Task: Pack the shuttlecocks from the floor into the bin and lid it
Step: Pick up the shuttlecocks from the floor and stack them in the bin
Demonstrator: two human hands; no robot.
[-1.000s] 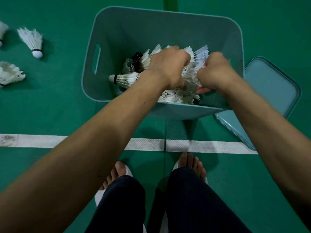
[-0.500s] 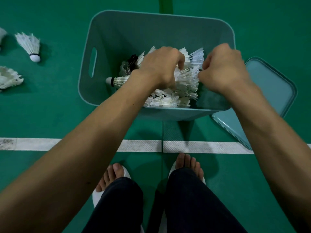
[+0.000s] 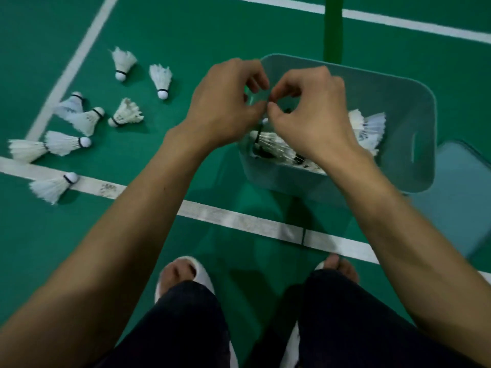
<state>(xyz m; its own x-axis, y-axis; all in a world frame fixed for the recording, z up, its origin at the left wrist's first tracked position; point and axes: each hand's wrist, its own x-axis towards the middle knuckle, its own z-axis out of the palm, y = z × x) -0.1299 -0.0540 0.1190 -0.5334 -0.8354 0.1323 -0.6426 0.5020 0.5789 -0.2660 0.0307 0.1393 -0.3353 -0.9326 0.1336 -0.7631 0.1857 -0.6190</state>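
A teal plastic bin stands on the green floor and holds a pile of white shuttlecocks. My left hand and my right hand hover above the bin's left end. Their fingertips almost meet. Fingers and thumbs are loosely curled with gaps between them, and I see nothing held in either hand. Several loose shuttlecocks lie on the floor to the left of the bin. The teal lid lies flat on the floor just right of the bin.
White court lines cross the floor in front of my feet, and another runs up the left side. A green strip rises behind the bin. My feet in white slippers stand close to the bin.
Both hands have lifted out of the shuttlecock pile and come together above the bin's left end. My view has swung left, showing more loose shuttlecocks on the floor.
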